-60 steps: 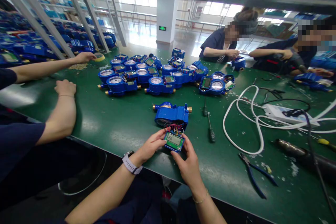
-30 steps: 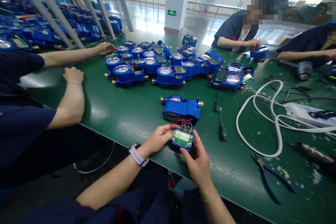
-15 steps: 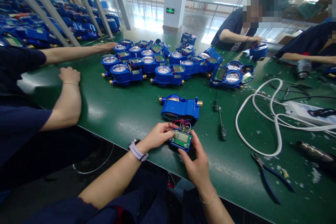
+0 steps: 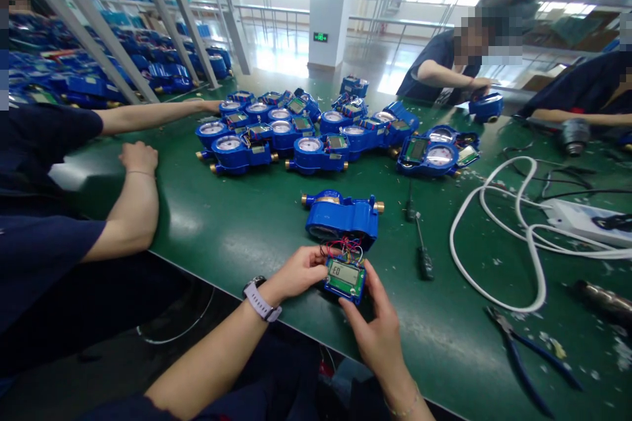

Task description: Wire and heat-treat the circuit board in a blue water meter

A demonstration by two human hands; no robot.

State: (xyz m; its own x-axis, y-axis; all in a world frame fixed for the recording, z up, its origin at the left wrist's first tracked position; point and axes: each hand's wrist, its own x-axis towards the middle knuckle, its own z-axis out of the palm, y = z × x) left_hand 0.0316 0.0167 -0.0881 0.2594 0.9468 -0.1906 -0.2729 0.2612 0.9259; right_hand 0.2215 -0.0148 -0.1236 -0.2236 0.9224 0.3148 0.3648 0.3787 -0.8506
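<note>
A green circuit board with an LCD display [image 4: 345,276] in a blue frame is held between my two hands, its screen facing up. My left hand [image 4: 302,274], with a watch on the wrist, grips the board's left edge, thumb near the screen. Around the right and lower edges close the thumb and fingers of my right hand [image 4: 376,322]. Thin coloured wires [image 4: 348,248] run from the board's top to a blue water meter [image 4: 340,217] with brass ends, which lies on its side on the green table [image 4: 222,223] just beyond my hands.
Several blue water meters [image 4: 309,152] stand grouped at the back. To the right lie a screwdriver [image 4: 423,263], cutting pliers [image 4: 518,348], a looped white cable [image 4: 457,243] and a power strip [image 4: 587,220]. A co-worker's arm [image 4: 131,204] rests at left; other people sit across the table.
The view has tilted slightly upward, so everything sits lower in the picture. Both my hands keep holding the display board, which still reads much the same.
</note>
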